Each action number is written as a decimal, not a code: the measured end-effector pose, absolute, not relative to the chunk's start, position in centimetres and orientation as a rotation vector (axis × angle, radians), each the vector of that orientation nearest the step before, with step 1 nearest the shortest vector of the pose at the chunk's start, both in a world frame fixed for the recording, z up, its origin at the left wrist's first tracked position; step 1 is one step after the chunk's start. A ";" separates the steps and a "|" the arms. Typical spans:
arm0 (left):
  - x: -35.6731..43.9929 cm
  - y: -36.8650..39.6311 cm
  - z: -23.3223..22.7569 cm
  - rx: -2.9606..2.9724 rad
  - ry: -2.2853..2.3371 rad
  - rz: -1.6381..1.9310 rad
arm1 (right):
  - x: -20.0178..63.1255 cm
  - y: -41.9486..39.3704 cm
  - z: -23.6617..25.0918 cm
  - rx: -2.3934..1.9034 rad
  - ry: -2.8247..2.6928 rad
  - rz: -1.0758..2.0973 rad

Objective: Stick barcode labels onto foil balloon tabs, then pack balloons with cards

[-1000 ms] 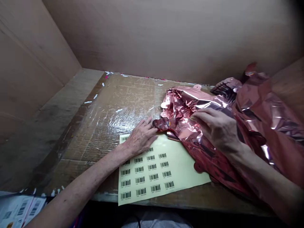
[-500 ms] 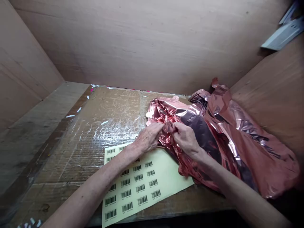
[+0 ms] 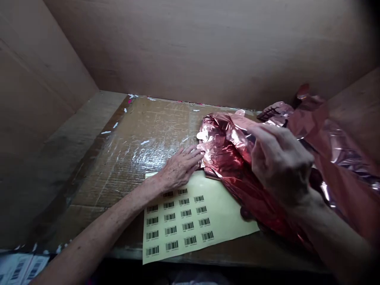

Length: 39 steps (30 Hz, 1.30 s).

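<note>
A crumpled pile of pink metallic foil balloons (image 3: 228, 158) lies at the right of the cardboard work surface (image 3: 142, 138). My right hand (image 3: 279, 162) is raised over the pile, fingers pinching a fold of the foil. My left hand (image 3: 181, 166) rests flat on the surface with its fingertips touching the pile's left edge. Under the left wrist lies a pale yellow sheet of barcode stickers (image 3: 192, 221), partly covered by the foil.
Brown board walls (image 3: 190, 47) close in the back, left and right sides. Small white paper scraps (image 3: 144, 142) dot the taped cardboard. More barcode sheets (image 3: 18, 269) show at the bottom left, below the table's front edge.
Both hands were pinching the foil together half a second ago. My left hand has since let go and flattened; my right hand has lifted a fold up and to the right.
</note>
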<state>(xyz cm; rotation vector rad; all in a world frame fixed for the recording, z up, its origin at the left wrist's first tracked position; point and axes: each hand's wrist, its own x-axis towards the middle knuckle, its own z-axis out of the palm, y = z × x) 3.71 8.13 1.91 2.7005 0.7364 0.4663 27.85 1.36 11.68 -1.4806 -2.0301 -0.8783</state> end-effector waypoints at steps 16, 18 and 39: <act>16.6 9.7 5.0 2.645 0.661 0.471 | 30.1 -7.3 9.2 -1.939 -2.023 -0.455; 19.0 9.8 6.1 2.628 0.607 0.543 | 32.3 -7.0 8.6 -2.056 -1.950 -0.484; 7.4 11.2 3.0 2.756 0.768 0.556 | 33.0 -2.6 6.2 -1.858 -2.122 -0.332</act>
